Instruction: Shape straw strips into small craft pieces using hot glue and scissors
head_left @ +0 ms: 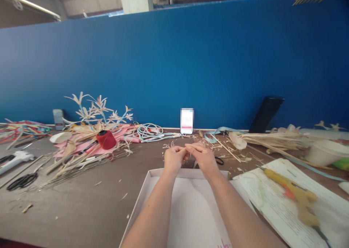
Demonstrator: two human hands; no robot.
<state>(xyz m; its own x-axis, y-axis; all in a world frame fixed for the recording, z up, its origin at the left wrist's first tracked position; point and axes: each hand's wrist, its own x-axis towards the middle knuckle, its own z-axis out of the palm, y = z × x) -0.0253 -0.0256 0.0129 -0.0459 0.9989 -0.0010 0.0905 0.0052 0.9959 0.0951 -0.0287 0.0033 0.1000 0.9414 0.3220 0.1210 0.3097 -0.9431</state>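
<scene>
My left hand (173, 160) and my right hand (203, 158) meet above the far edge of a shallow white box (191, 208). Both have thumb and fingers pinched together, fingertips touching or nearly so. What sits between the fingertips is too small and hidden to name. Thin pale strips (169, 145) show just behind my left hand; I cannot tell whether they are held or lie on the table. A lit phone (187, 120) leans on the blue partition beyond my hands. My forearms pass over the box.
On the left lie pale strip flowers (88, 113), a red thread spool (106, 140), scissors (22, 181) and a white glue gun (17, 160). Right are a yellow glue gun (293, 193) on printed paper (275, 204), dried husks (283, 140) and a white bowl (325, 152). A blue partition (163, 66) stands behind.
</scene>
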